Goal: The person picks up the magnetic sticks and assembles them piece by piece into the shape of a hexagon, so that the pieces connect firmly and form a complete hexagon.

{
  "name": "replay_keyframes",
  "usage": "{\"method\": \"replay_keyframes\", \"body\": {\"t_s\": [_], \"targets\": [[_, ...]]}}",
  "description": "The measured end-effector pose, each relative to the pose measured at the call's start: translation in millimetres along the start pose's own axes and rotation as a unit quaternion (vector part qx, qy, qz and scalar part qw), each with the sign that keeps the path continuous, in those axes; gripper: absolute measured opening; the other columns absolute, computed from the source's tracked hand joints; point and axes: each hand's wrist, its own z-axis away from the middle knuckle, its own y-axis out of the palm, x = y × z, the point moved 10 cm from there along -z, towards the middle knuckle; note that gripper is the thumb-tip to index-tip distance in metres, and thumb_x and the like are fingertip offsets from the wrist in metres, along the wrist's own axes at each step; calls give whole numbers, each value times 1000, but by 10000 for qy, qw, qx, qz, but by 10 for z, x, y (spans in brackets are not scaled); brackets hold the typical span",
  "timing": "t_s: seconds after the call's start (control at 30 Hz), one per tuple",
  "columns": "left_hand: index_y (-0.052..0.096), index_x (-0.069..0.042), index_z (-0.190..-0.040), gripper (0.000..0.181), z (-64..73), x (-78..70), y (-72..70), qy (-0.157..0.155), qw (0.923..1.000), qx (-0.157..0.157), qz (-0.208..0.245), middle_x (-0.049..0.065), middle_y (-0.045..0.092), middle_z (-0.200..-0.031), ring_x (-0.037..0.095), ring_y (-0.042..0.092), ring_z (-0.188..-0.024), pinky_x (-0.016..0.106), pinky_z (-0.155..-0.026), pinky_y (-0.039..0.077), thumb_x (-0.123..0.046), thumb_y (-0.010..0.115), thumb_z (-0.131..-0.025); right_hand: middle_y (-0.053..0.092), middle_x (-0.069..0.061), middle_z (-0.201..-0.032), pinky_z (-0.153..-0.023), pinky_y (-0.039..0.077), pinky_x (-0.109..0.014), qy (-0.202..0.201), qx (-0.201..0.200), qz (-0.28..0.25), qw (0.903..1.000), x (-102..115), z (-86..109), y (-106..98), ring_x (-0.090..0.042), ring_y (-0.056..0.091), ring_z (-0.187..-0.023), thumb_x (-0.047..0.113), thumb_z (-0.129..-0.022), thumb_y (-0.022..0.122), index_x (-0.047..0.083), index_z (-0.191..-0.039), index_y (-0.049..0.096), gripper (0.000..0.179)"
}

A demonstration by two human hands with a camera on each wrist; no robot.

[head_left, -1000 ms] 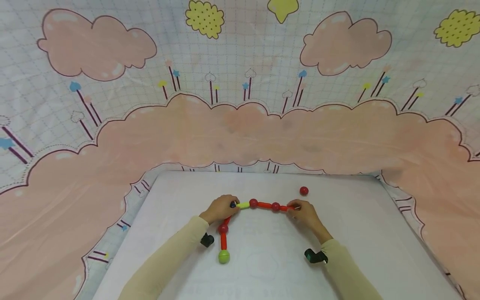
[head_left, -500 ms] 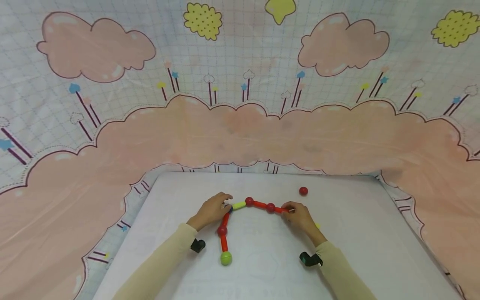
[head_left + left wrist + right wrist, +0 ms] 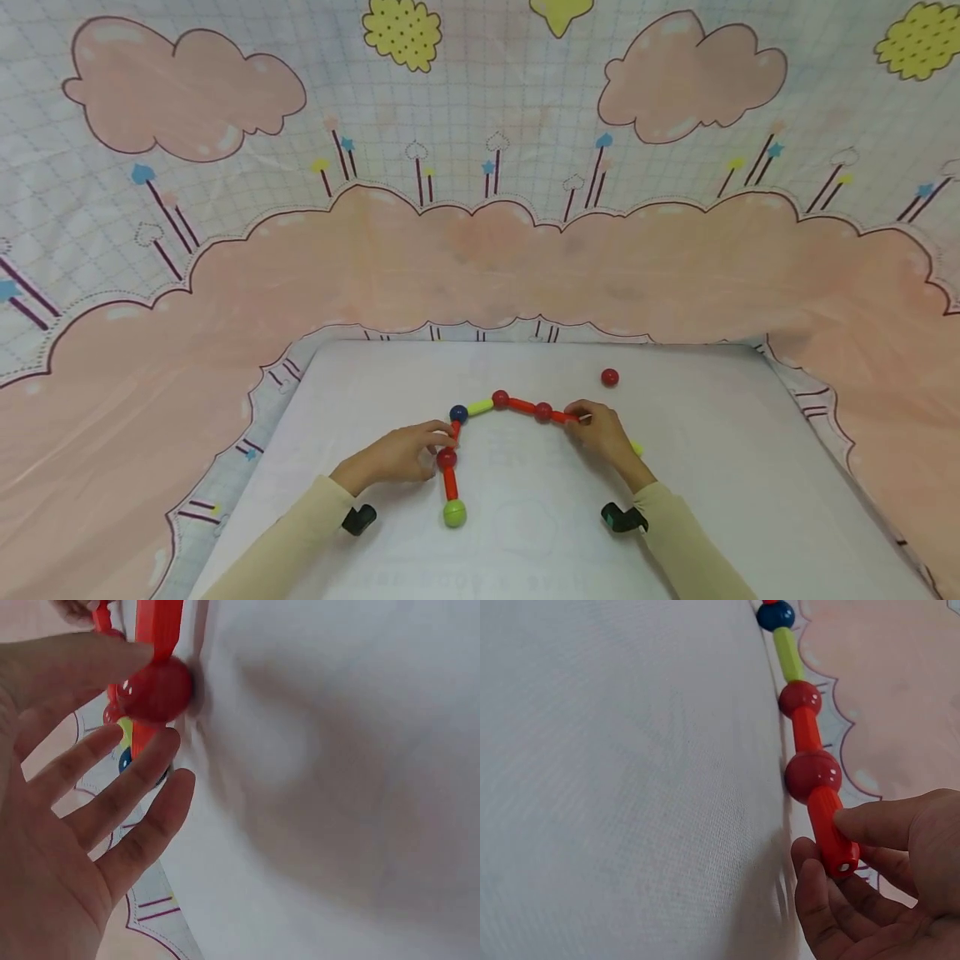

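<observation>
A chain of magnetic-looking rods and balls curves over the white table. It runs from a green ball (image 3: 454, 513) by a red rod (image 3: 450, 482) to a red ball (image 3: 447, 457), then a blue ball (image 3: 459, 413), a yellow-green rod (image 3: 481, 407) and further red pieces. My left hand (image 3: 401, 454) is beside the near red ball, fingers spread; in the left wrist view its thumb overlaps that ball, and contact is unclear. At the chain's right end, my right hand (image 3: 603, 433) pinches the last red rod (image 3: 829, 825) between thumb and fingers, its end face showing.
A loose red ball (image 3: 610, 377) lies at the back right of the white table (image 3: 750, 483). Something yellow-green (image 3: 637, 448) shows partly behind the right wrist. A patterned cloth (image 3: 525, 275) hangs behind the table.
My left hand has let go near the blue ball and moved towards me, down to the near red ball, uncovering the blue one. The chain and right hand shifted slightly left.
</observation>
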Motion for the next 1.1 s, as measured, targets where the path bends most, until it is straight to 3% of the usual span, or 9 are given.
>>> {"method": "replay_keyframes", "body": {"t_s": [0.13,0.4,0.73,1.1], "targets": [[69,-28,-120,41,54,-145,62,283,9989,70,-359,-5,52,-141,17,58,-113,47,-98,48,-18,77,-80,69,-12,-110,-80,54,-34,19,19,-57,10000,-9,-4,9,-20,61,-89,6,-89,69,6,-108,69,19],[72,-31,-106,23,30,-195,160,405,9979,-70,-509,-7,59,-131,19,57,-119,45,-101,48,-24,76,-85,68,-10,-111,-79,53,-32,26,80,-37,10000,-34,-44,46,-18,60,-87,8,-89,69,8,-109,69,20],[74,-25,-107,25,22,-435,178,630,9906,-487,-1116,-3,63,-115,14,63,-98,33,-81,54,-33,78,-83,67,-9,-115,-87,54,-36,82,220,29,9997,-8,-121,98,-21,60,-95,11,-90,69,10,-112,69,22],[74,-25,-99,21,30,-662,235,601,9829,-882,-1500,-7,63,-95,4,54,-70,25,-64,46,-40,75,-84,67,-8,-113,-82,54,-33,43,236,-97,9997,144,-256,184,-22,59,-95,12,-90,69,11,-112,69,22]]}}
